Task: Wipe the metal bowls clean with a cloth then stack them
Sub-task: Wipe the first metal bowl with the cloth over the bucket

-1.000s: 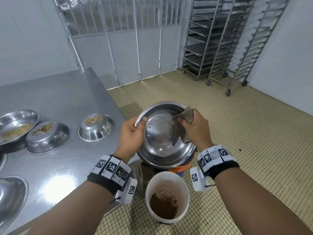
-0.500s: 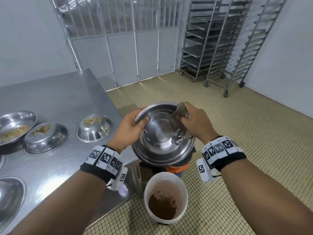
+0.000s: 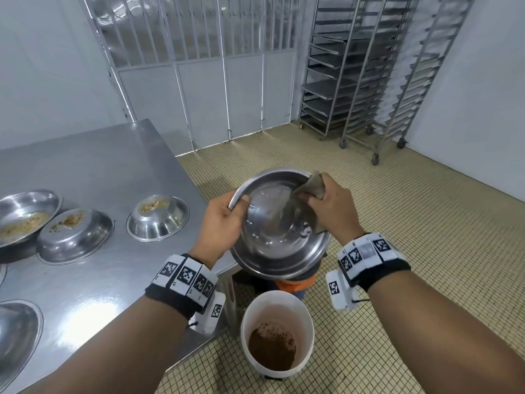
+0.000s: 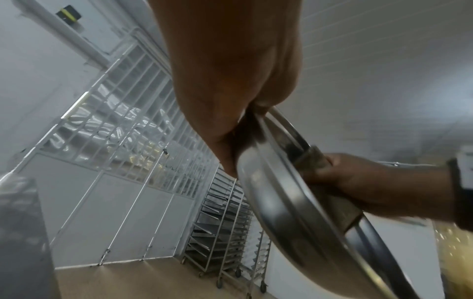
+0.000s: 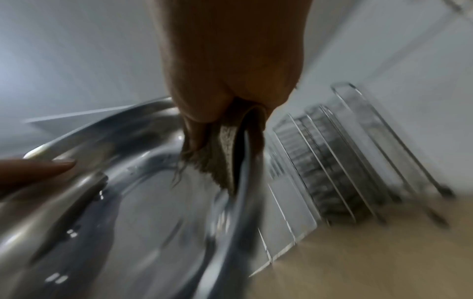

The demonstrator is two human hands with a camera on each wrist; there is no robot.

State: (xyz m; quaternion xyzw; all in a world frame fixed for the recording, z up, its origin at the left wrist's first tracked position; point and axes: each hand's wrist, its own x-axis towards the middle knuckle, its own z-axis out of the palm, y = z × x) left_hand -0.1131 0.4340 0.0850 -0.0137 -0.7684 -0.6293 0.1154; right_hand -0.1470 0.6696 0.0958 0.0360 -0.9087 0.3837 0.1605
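Note:
I hold a large metal bowl [image 3: 272, 234] tilted in the air beyond the table's corner, above a white bucket. My left hand [image 3: 224, 220] grips its left rim, thumb inside. My right hand [image 3: 326, 206] pinches a brown-grey cloth [image 3: 311, 186] over the bowl's right rim, part of the cloth lying inside. The left wrist view shows the bowl [image 4: 286, 206] edge-on with the cloth [image 4: 314, 159] folded over its rim. In the blurred right wrist view the cloth [image 5: 225, 161] straddles the rim of the bowl [image 5: 128, 232]. Dirty bowls [image 3: 157, 217] [image 3: 75, 234] sit on the table.
The steel table [image 3: 93, 166] fills the left, with another soiled bowl [image 3: 25, 214] at its left edge and a bowl [image 3: 14, 336] near the front. A white bucket [image 3: 277, 331] holding brown waste stands on the tiled floor below. Wheeled tray racks [image 3: 355, 81] line the back right.
My right hand has slid the cloth along the right rim, and the bowl has turned slightly in my left hand. The bowls on the table have not moved.

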